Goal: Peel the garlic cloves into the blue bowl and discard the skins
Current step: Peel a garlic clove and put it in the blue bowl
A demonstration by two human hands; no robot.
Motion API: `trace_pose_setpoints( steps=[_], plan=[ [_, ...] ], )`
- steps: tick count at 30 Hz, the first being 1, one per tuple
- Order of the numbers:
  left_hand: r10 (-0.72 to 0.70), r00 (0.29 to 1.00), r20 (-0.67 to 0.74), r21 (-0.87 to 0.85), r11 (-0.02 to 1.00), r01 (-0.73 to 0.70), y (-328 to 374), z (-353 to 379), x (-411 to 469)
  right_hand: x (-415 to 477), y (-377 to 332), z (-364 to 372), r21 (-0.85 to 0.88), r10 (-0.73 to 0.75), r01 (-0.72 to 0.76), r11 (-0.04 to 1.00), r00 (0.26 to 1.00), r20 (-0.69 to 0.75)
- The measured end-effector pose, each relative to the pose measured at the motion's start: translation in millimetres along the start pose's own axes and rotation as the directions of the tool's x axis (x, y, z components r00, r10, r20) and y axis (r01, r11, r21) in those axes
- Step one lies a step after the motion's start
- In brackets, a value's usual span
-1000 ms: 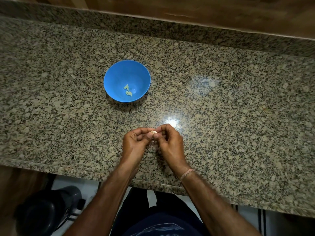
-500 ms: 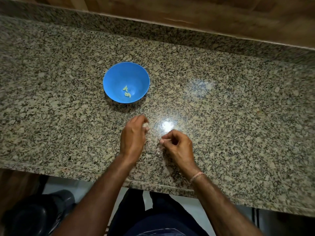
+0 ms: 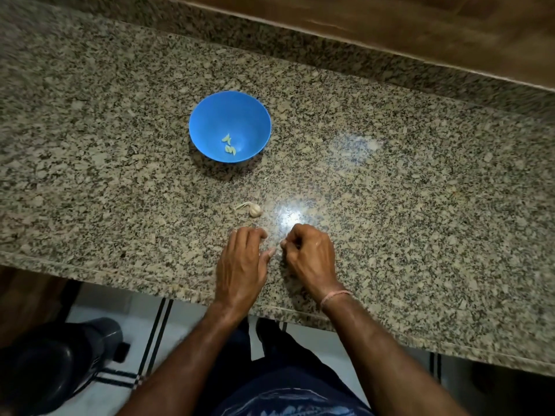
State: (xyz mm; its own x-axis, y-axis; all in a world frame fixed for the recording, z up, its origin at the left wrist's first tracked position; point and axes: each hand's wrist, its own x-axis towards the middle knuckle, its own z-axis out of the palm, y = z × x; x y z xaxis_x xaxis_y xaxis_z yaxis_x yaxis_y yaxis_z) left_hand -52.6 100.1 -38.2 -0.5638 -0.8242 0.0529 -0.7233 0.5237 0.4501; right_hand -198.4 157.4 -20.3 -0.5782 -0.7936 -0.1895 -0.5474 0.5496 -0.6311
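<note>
Head: left hand (image 3: 241, 265) relaxed near counter edge (image 3: 120, 277); right hand (image 3: 310, 253) curled, contents unclear; garlic (image 3: 254, 210) just beyond.

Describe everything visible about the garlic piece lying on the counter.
The garlic piece is small, rounded and off-white, with ribbed papery skin that looks still on. A thin pale strip trails from it to the left. It lies on the speckled granite counter beside the light glare, between the blue bowl and the left hand and right hand. Only the counter touches it.
</note>
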Motion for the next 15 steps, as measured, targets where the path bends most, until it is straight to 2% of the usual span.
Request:
trace_pose_setpoints(
  steps=[4, 7, 8, 10, 12, 13, 15],
  plan=[
    [-0.027, 0.999, 0.043, -0.066, 0.997, 0.029, -1.7, -2.3, -0.7, -0.7, -4.7, 7.0, -0.087, -0.005, -0.001, 0.996, 0.997, -0.073],
    [-0.055, 0.992, 0.111, -0.11, 0.992, 0.067, 1.7, -11.8, 6.8, -0.2, -12.0, 10.2, -0.074, 0.082, -0.091, 0.993, 0.989, -0.119],
    [-0.106, 0.983, 0.149, -0.143, 0.982, 0.127, 3.6, -15.0, 10.9, 1.5, -13.5, 8.4, -0.02, 0.131, -0.134, 0.991, 0.985, -0.116],
    [-0.213, 0.941, 0.261, -0.276, 0.918, 0.285, 8.7, -19.6, 20.4, 4.3, -13.3, -0.9, 0.263, 0.261, -0.244, 0.933, 0.965, -0.029],
    [-0.211, 0.906, 0.366, -0.419, 0.832, 0.363, 13.6, -21.1, 25.7, -2.7, -16.0, -11.1, 0.571, 0.316, -0.327, 0.753, 0.941, 0.121],
    [-0.198, 0.905, 0.377, -0.461, 0.807, 0.369, 16.7, -23.5, 25.9, -9.1, -18.5, -14.5, 0.66, 0.311, -0.348, 0.666, 0.933, 0.179],
    [-0.189, 0.916, 0.353, -0.52, 0.775, 0.36, 18.6, -27.5, 21.4, -23.1, -23.6, -17.3, 0.743, 0.281, -0.353, 0.569, 0.932, 0.227]
  ],
)
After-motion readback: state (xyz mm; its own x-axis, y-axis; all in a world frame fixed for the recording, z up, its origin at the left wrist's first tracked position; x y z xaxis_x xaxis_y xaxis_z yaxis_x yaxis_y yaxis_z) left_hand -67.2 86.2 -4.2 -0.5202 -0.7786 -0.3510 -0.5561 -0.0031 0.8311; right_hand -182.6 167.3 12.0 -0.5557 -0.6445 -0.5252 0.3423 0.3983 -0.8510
